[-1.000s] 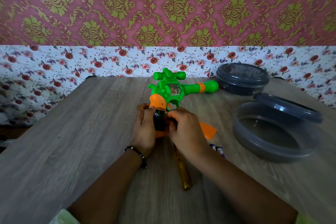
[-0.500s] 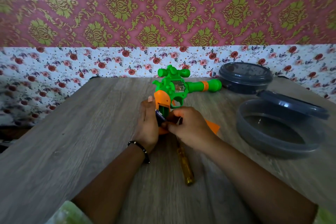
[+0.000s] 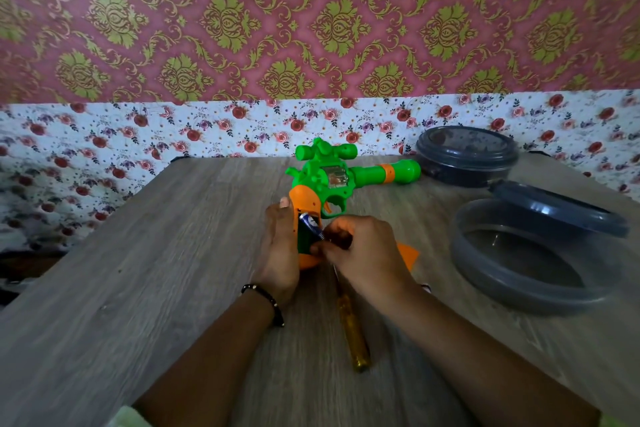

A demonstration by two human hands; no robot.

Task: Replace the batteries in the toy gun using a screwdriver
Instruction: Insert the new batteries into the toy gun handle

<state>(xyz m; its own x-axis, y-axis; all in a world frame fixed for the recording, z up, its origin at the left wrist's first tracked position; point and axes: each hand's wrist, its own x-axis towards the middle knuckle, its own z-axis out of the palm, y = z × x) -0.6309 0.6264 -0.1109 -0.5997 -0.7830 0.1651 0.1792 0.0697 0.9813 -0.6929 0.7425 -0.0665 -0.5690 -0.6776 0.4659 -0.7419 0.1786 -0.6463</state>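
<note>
A green and orange toy gun lies on the wooden table, barrel pointing right. Its orange handle faces me with the battery compartment uncovered. My left hand rests along the left side of the handle, fingers straight. My right hand pinches a dark blue battery that sits tilted in the compartment. The orange compartment cover lies on the table just behind my right hand. A yellow-handled screwdriver lies between my forearms, its tip hidden under my right hand.
An open grey round container stands at the right with its lid leaning on the far rim. A second, closed grey container sits behind it by the floral wall. A small object peeks out beside my right wrist.
My right hand has tilted the battery further out of the handle compartment. The left hand stays against the handle. The view has shifted slightly.
</note>
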